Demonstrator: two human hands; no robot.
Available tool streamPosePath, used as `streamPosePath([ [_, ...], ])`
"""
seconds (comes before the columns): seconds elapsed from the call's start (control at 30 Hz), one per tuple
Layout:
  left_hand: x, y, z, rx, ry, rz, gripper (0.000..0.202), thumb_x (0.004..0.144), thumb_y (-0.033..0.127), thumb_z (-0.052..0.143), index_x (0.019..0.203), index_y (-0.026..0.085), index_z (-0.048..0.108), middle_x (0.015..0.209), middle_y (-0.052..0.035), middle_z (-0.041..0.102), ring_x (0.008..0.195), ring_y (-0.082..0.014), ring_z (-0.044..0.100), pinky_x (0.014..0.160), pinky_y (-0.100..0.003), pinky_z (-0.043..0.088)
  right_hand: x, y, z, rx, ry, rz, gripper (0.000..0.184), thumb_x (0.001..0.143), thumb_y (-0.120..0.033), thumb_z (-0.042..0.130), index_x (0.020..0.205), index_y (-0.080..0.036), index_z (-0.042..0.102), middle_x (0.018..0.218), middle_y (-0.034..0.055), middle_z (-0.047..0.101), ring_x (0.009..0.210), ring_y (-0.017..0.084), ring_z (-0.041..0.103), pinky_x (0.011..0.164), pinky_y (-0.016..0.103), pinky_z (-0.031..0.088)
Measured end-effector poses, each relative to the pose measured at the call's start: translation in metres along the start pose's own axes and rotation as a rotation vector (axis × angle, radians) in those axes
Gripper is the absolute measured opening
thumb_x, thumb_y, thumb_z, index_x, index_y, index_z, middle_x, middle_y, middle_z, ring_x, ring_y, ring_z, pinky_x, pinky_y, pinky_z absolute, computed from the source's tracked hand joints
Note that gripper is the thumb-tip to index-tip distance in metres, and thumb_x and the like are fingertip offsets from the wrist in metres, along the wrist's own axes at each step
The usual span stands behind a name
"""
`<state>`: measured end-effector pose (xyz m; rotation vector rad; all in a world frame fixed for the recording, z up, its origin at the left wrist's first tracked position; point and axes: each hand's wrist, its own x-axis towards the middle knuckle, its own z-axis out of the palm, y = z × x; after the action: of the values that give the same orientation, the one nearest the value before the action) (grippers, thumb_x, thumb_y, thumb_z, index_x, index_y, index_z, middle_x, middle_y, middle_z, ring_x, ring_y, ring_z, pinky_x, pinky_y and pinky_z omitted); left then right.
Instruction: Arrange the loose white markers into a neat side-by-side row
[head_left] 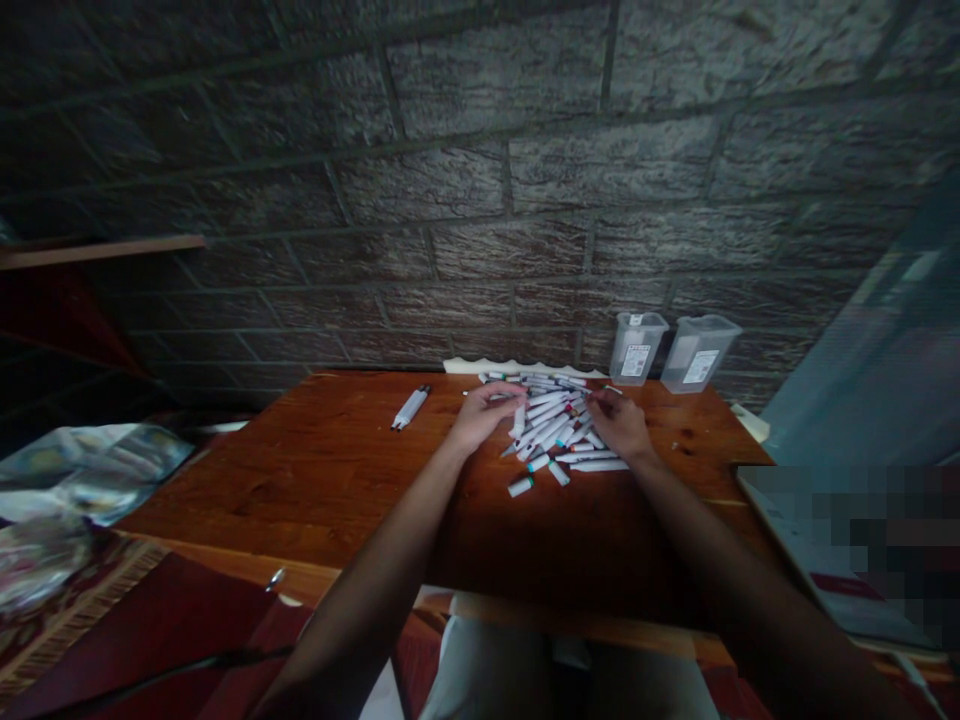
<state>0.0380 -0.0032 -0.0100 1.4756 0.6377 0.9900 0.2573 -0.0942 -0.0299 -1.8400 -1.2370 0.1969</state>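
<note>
The bare left forearm (401,535) and bare right forearm (709,535) stretch forward, converging. The bare left hand (484,415) curves its thumb and fingers inward; the bare right hand (621,425), back upward, bends its fingers toward the left, not touching it.

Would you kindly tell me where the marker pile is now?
In the head view, the marker pile lies right of centre on the table, between the left hand and right hand.

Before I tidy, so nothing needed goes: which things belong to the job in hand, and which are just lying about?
Job in hand:
marker pile between left hand and right hand
loose caps
probably the markers set apart
maybe two clear tubs

Likely just lying about:
plastic bags, far left
dark cord
</note>
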Motion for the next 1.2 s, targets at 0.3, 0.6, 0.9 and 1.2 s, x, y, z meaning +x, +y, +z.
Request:
streamPosePath([
  [0.3, 0.005, -0.002, -0.004, -0.016, -0.013, 0.082, 0.048, 0.058, 0.030, 0.086, 0.096, 0.016, 0.060, 0.084, -0.0018, 0.070, 0.079, -0.0169, 0.067, 0.083, -0.034, 0.051, 0.000, 0.002, 0.002, 0.017, -0.004, -0.020, 0.034, 0.086, -0.041, 0.050, 0.091, -0.016, 0.073, 0.077, 0.0053, 0.072, 0.070, 0.017, 0.066, 0.071, 0.026, 0.049],
  [0.6, 0.014, 0.006, -0.086, 0.768, 0.292, 0.095, 0.026, 0.071, 0.029, 0.073, 0.093, 0.017, 0.072, 0.094, -0.0075, 0.074, 0.087, -0.0206, 0.068, 0.085, -0.031, 0.050, 0.002, 0.004, -0.002, 0.017, -0.002, -0.006, 0.033, 0.085, -0.041, 0.052, 0.092, -0.018, 0.073, 0.079, 0.0058, 0.073, 0.074, 0.018, 0.067, 0.071, 0.027, 0.048],
  [0.9, 0.008, 0.007, -0.091, 1.517, 0.216, -0.211, 0.016, 0.077, 0.029, 0.065, 0.087, 0.022, 0.076, 0.095, -0.0110, 0.073, 0.094, -0.0278, 0.065, 0.081, -0.033, 0.046, 0.007, 0.011, -0.001, 0.018, -0.028, 0.012, 0.035, 0.084, -0.043, 0.053, 0.095, -0.017, 0.074, 0.083, 0.0072, 0.074, 0.075, 0.020, 0.067, 0.072, 0.028, 0.049],
  [1.2, -0.007, 0.008, -0.096, 1.384, 0.373, -0.352, 0.036, 0.077, 0.052, 0.063, 0.099, 0.027, 0.075, 0.105, -0.0107, 0.072, 0.095, -0.0301, 0.064, 0.078, -0.036, 0.048, 0.009, 0.016, -0.003, -0.002, -0.002, 0.013, 0.035, 0.084, -0.042, 0.053, 0.094, -0.016, 0.073, 0.083, 0.0083, 0.074, 0.075, 0.020, 0.067, 0.069, 0.029, 0.048],
])
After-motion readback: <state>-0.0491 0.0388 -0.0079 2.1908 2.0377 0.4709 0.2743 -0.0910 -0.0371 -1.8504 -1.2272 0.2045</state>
